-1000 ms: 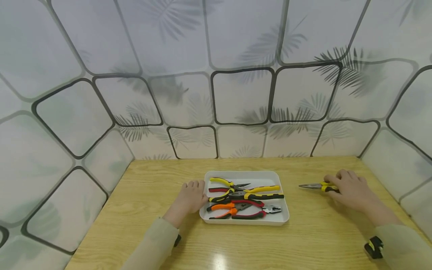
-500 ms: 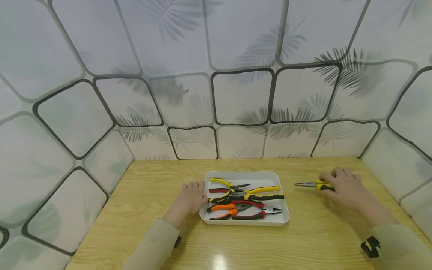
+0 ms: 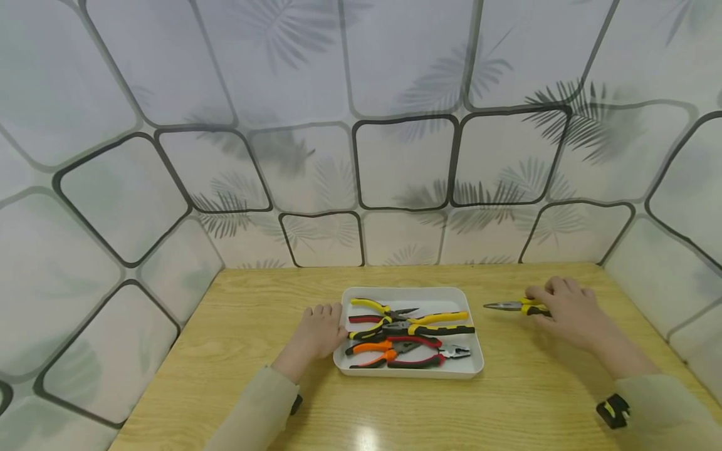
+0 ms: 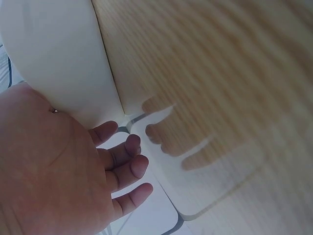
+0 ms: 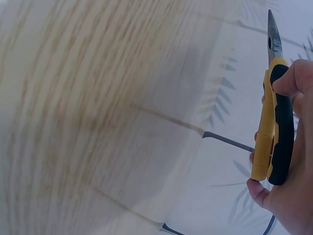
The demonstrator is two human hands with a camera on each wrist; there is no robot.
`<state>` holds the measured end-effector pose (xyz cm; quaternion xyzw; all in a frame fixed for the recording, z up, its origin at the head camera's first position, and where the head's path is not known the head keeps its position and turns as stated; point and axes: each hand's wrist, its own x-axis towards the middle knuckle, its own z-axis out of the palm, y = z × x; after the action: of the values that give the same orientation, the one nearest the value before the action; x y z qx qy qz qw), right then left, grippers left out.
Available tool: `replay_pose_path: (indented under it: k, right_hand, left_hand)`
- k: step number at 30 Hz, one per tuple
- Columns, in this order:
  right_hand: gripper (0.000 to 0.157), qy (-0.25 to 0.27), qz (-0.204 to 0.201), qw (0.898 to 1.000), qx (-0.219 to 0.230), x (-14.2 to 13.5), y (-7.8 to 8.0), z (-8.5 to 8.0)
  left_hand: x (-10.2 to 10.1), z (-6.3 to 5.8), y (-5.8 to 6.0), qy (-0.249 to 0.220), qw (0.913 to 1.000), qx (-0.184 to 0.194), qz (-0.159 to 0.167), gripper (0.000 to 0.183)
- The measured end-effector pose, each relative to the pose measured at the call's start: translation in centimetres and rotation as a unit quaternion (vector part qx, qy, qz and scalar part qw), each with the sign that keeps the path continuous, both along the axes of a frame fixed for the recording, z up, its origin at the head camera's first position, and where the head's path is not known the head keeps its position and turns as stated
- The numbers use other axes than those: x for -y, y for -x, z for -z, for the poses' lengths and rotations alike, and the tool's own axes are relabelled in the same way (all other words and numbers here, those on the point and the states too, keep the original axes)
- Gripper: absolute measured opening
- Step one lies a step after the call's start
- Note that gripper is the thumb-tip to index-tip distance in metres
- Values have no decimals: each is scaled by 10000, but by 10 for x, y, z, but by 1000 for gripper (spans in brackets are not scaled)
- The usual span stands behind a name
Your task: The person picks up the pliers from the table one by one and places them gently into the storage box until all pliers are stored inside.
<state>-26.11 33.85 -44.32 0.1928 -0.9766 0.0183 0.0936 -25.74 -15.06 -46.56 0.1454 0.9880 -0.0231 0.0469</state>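
My right hand (image 3: 570,313) grips yellow-and-black needle-nose pliers (image 3: 504,305) over the right side of the table, tips pointing left toward the tray. In the right wrist view the thumb lies on the dark grip of these pliers (image 5: 266,132), their handles close together. At the left end of the white tray (image 3: 412,372) is my left hand (image 3: 320,331), thumb at the rim. In the left wrist view its fingers (image 4: 127,174) are relaxed beside the tray wall (image 4: 63,54). The tray holds yellow-and-black pliers (image 3: 442,328), orange-and-black pliers (image 3: 369,346) and red-and-black pliers (image 3: 417,362).
The tray stands on a wood-grain table (image 3: 417,413). Smaller yellow pliers (image 3: 369,304) lie at the tray's back, overlapping a red handle (image 3: 361,319). A patterned wall covering (image 3: 400,163) rises behind the table and along both sides.
My right hand has moved left and slightly back with the needle-nose pliers, closer to the tray. The left hand and the tray have stayed in place.
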Motion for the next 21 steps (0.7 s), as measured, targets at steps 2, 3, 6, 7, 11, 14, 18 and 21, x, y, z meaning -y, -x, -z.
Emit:
replay_pose_path:
  k: [2, 3, 6, 7, 11, 14, 18, 21]
  right_hand:
    - [42, -2, -3, 10000, -10, 2, 0, -2]
    - [43, 0, -6, 10000, -11, 4, 0, -3]
    - [43, -11, -21, 10000, -15, 8, 0, -5]
    - [43, -17, -32, 10000, -28, 9, 0, -6]
    - [43, -50, -83, 9998, -172, 15, 0, -7]
    - [43, -77, -132, 9994, -323, 20, 0, -8]
    - [44, -143, -188, 9988, -434, 27, 2, -10]
    - [44, -161, -224, 9986, -442, 33, 3, -12]
  left_hand:
    - [0, 0, 0, 0, 10000, -18, 11, 35]
    - [0, 0, 0, 5, 10000, -32, 17, 35]
    - [0, 0, 0, 19, 10000, -52, 23, 36]
    - [0, 0, 0, 25, 10000, -49, 20, 37]
    - [-1, -1, -1, 35, 10000, -17, 5, 37]
    - [-1, -1, -1, 48, 10000, -27, 12, 37]
    - [0, 0, -1, 68, 10000, -44, 23, 37]
    - [0, 0, -1, 90, 9999, -51, 23, 37]
